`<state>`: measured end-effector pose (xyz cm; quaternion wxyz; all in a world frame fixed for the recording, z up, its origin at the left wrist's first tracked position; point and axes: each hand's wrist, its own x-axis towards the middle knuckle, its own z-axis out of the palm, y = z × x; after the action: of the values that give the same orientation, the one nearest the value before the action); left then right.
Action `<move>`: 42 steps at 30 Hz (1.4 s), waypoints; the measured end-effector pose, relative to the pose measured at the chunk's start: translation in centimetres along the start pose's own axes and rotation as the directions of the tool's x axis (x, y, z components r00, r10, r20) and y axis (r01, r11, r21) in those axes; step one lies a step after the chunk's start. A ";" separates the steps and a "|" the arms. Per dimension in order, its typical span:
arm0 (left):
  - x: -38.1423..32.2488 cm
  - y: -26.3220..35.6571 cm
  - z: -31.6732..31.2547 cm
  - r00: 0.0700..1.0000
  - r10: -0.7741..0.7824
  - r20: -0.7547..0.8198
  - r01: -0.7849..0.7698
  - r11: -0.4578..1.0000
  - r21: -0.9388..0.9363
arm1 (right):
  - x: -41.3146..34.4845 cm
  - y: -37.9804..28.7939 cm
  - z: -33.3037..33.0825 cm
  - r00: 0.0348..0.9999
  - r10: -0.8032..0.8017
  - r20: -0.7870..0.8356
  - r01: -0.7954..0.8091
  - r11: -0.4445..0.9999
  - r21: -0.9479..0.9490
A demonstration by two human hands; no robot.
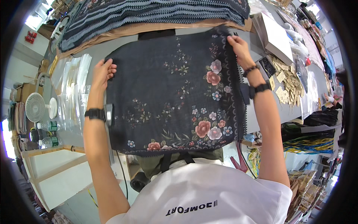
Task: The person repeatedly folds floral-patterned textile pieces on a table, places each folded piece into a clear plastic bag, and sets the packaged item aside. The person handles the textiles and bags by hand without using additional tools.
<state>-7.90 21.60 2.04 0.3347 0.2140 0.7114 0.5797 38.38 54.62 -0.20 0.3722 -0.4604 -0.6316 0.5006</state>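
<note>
A dark floral-printed cloth (156,89) with a scalloped, patterned edge lies spread across the table in front of me. My left hand (105,71) pinches its upper left corner between thumb and fingers. At the upper right corner, my right hand (239,49) grips the cloth's edge. The cloth's near side hangs over the table edge by my body. Pink, white and blue flowers run along its right and near sides. Beyond it rests a stack of similar dark cloths (156,16) with jagged edges, on brown paper (131,32).
Clear plastic sleeves (75,86), a white fan (35,107) and plastic bottles (50,141) are at the left. At the right are a stack of white cards (275,39), a pile of corded paper tags (289,84) and more plastic bags (309,95).
</note>
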 end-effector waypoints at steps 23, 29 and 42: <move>-3.2 -2.3 -2.6 0.877 0.479 -0.040 -0.335 0.670 0.663 | -6.5 -1.3 0.5 0.928 -0.364 -0.083 0.279 0.823 -0.494; -9.5 -0.7 -5.7 0.701 0.695 -0.160 -0.674 0.719 0.171 | -14.1 -6.2 -2.4 0.809 -0.587 -0.007 0.535 0.743 -0.402; -22.0 -6.6 -6.7 0.986 0.128 -0.103 -0.010 0.673 0.740 | -24.6 -1.9 -7.2 0.958 -0.139 0.250 0.245 0.850 -0.467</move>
<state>2.85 0.18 1.35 0.1450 0.3145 0.8983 0.2702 52.04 33.13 3.03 0.2228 -0.4197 -0.8165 0.3280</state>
